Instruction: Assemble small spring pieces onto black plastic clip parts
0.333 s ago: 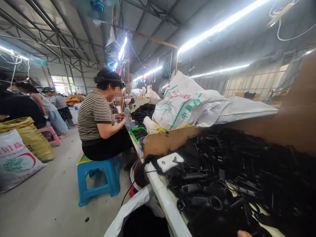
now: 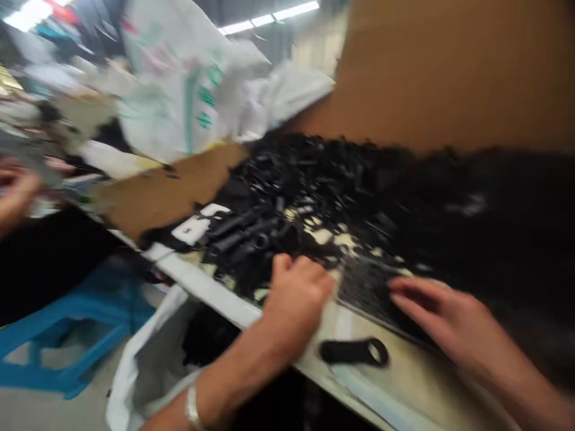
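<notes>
The left hand (image 2: 296, 293) is curled loosely at the edge of the heap of black plastic parts (image 2: 359, 197) on the surface (image 2: 404, 383); whether anything is gripped cannot be told. The right hand (image 2: 444, 320) is spread open, fingers laid on the heap. One black ringed part (image 2: 354, 352) lies apart, between the hands.

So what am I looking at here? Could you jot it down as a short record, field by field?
Place: workbench walled with brown cardboard
Left hand: curled, knuckles up, at the edge of the heap of black plastic parts
Right hand: fingers stretched flat toward the heap
Held: nothing visible in either hand
Loose piece: one black ring-ended part on the bench between the hands
Nearby: white sack, blue stool
Sharpness: blurred
</notes>
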The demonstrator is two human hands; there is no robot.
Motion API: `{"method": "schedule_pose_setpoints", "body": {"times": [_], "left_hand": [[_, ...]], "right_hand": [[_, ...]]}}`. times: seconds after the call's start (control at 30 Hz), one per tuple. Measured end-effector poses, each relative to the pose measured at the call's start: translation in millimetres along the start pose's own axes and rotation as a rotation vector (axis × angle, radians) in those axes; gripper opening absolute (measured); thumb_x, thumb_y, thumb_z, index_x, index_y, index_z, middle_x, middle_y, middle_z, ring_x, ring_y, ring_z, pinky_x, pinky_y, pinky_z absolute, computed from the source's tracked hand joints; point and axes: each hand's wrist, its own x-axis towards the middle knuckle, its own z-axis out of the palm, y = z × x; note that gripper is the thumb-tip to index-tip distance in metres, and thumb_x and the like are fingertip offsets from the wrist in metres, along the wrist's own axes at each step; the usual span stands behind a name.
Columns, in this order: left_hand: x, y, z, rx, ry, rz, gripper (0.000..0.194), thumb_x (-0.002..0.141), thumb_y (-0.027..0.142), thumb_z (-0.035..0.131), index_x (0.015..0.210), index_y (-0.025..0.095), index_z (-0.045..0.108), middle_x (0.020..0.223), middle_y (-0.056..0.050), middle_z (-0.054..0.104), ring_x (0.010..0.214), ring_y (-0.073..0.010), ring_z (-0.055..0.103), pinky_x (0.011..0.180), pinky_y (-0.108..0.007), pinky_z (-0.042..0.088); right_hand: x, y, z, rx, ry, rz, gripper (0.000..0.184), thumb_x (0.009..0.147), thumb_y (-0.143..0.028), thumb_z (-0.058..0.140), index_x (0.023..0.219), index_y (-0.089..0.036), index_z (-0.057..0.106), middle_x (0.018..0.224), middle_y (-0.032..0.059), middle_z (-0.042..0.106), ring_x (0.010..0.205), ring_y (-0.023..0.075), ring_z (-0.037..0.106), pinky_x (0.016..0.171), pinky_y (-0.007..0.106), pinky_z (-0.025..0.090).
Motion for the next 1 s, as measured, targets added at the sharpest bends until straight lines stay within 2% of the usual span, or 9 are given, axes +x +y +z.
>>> {"method": "schedule_pose_setpoints", "body": {"times": [0.07, 0.17, 0.3, 0.5, 0.6, 0.7, 0.77, 0.9, 1.0], "left_hand": [[4, -10, -3.2, -0.053, 0.009, -0.025, 0.018, 0.093, 0.013, 0.049, 0.087, 0.019, 0.065, 0.089, -0.002, 0.065, 0.089, -0.0179, 0.052, 0.08, -0.04, 0.026], [12, -20, -7.3, -0.086, 0.016, 0.01, 0.019, 0.093, 0.016, 0.049, 0.09, 0.02, 0.067, 0.09, -0.002, 0.066, 0.088, -0.0178, 0.052, 0.079, -0.039, 0.024], [30, -10, -4.9, -0.09, -0.028, 0.055, 0.02, 0.092, 0.016, 0.048, 0.087, 0.019, 0.067, 0.087, -0.003, 0.064, 0.086, -0.0179, 0.05, 0.078, -0.037, 0.025], [62, 7, 15.8, -0.015, -0.117, 0.191, 0.022, 0.087, 0.008, 0.046, 0.071, 0.017, 0.058, 0.078, -0.002, 0.058, 0.084, -0.0196, 0.049, 0.073, -0.037, 0.024], [71, 10, 27.3, -0.001, -0.137, 0.26, 0.022, 0.084, 0.004, 0.044, 0.069, 0.017, 0.055, 0.075, -0.002, 0.055, 0.082, -0.0201, 0.047, 0.075, -0.038, 0.026], [75, 11, 37.1, -0.02, -0.166, 0.285, 0.021, 0.082, 0.003, 0.043, 0.072, 0.017, 0.055, 0.076, -0.002, 0.054, 0.082, -0.0199, 0.047, 0.077, -0.039, 0.028], [76, 11, 40.9, -0.006, -0.186, 0.277, 0.021, 0.08, 0.0, 0.042, 0.071, 0.016, 0.054, 0.075, -0.002, 0.054, 0.081, -0.0198, 0.048, 0.078, -0.039, 0.028], [78, 13, 40.0, 0.031, -0.208, 0.267, 0.024, 0.076, -0.003, 0.041, 0.067, 0.016, 0.053, 0.07, -0.003, 0.054, 0.077, -0.02, 0.049, 0.076, -0.039, 0.029], [77, 17, 33.3, 0.006, -0.169, 0.256, 0.024, 0.081, 0.001, 0.042, 0.068, 0.016, 0.056, 0.073, -0.003, 0.058, 0.08, -0.0208, 0.051, 0.075, -0.039, 0.029]], "right_hand": [[-3, 7, -7, 0.047, -0.084, 0.122, 0.025, 0.079, -0.038, 0.054, 0.091, -0.026, 0.071, 0.091, 0.0032, 0.072, 0.08, 0.0248, 0.066, 0.072, 0.037, 0.052], [1, 6, -6, 0.059, -0.109, 0.117, 0.021, 0.081, -0.032, 0.052, 0.091, -0.025, 0.07, 0.093, 0.0009, 0.071, 0.083, 0.0221, 0.065, 0.075, 0.036, 0.049], [1, 2, -5, 0.083, -0.121, 0.1, 0.02, 0.082, -0.03, 0.052, 0.091, -0.025, 0.069, 0.093, -0.0004, 0.07, 0.083, 0.0203, 0.064, 0.075, 0.034, 0.048], [-2, 9, -11, 0.12, -0.09, 0.172, 0.018, 0.083, -0.034, 0.055, 0.089, -0.026, 0.071, 0.091, -0.0012, 0.071, 0.083, 0.0205, 0.063, 0.075, 0.033, 0.046], [1, 7, -12, 0.167, -0.099, 0.231, 0.019, 0.082, -0.036, 0.057, 0.086, -0.024, 0.071, 0.085, -0.0005, 0.07, 0.068, 0.018, 0.061, 0.063, 0.031, 0.046], [5, 3, -13, 0.371, -0.157, 0.309, 0.019, 0.081, -0.035, 0.06, 0.084, -0.02, 0.07, 0.066, -0.0006, 0.064, 0.052, 0.0134, 0.053, 0.05, 0.026, 0.042], [7, 2, -14, 0.557, -0.178, 0.342, 0.018, 0.079, -0.033, 0.064, 0.086, -0.017, 0.07, 0.063, -0.0009, 0.061, 0.052, 0.0116, 0.053, 0.05, 0.023, 0.043], [2, 8, -16, 0.832, -0.166, 0.405, 0.021, 0.075, -0.03, 0.075, 0.09, -0.016, 0.07, 0.079, 0.0035, 0.068, 0.067, 0.0135, 0.062, 0.058, 0.02, 0.049], [-2, 12, -17, 0.944, -0.154, 0.463, 0.028, 0.071, -0.03, 0.081, 0.092, -0.016, 0.07, 0.085, 0.0061, 0.069, 0.079, 0.0171, 0.065, 0.064, 0.021, 0.053]]}}
